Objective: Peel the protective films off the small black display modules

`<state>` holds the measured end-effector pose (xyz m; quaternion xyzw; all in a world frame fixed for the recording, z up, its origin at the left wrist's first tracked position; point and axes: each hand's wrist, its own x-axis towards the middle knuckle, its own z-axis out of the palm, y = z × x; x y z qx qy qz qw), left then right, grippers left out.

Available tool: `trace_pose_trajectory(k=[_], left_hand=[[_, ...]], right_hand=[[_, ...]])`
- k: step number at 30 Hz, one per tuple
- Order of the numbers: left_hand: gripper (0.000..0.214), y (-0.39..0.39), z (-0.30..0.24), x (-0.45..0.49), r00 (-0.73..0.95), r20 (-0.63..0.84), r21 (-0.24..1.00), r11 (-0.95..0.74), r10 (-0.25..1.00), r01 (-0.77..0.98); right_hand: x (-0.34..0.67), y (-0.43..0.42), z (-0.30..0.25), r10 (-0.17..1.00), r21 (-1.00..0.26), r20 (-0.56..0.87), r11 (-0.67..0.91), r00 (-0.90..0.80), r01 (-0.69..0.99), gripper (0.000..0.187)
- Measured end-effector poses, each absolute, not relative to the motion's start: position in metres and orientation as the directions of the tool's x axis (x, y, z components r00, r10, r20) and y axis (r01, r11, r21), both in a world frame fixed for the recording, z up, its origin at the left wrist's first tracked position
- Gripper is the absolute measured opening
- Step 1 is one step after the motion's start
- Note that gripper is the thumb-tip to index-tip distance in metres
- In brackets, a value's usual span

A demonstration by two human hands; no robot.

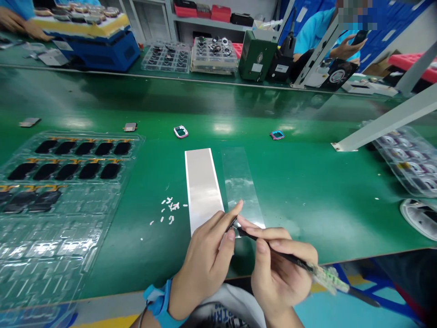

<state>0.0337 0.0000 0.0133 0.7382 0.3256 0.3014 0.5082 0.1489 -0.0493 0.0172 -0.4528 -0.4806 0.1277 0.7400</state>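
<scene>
My left hand [208, 259], with a blue wrist strap, pinches a small dark part I cannot make out between thumb and forefinger at the near edge of the green table [300, 182]. My right hand [278, 269] is closed on black tweezers [290, 257], whose tip meets that pinched part. Just beyond my fingers lie a white strip [202, 187] and a clear film strip [241, 182], side by side. Small white scraps [170, 209] are scattered left of the white strip.
Clear trays [58, 182] of black screens sit at the left; more part trays [413, 164] at the right under a white bracket arm [385, 123]. Small watch cases [180, 132] lie mid-table. Other people work at the far side.
</scene>
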Motion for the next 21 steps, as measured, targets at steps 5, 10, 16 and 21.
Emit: trace_pose_trajectory(k=[5,10,16,21], left_hand=[[0.046,-0.0005,0.0135,0.0338,0.606,0.111,0.945,-0.273,0.788,0.182],[0.046,0.0008,0.0133,0.0347,0.608,0.114,0.942,-0.281,0.785,0.186],[0.047,0.001,0.0137,0.0344,0.601,0.13,0.913,-0.331,0.789,0.238],[0.049,0.0013,0.0107,0.0361,0.587,0.168,0.856,-0.413,0.792,0.312]], right_hand=[[0.149,-0.0488,0.0156,0.611,-0.779,0.614,0.571,0.499,0.259,0.033],[0.1485,-0.0488,0.0153,0.6,-0.778,0.614,0.571,0.512,0.263,0.034],[0.1503,-0.0496,0.0176,0.624,-0.788,0.599,0.57,0.501,0.233,0.034],[0.153,-0.0507,0.0185,0.637,-0.811,0.554,0.558,0.536,0.176,0.029]])
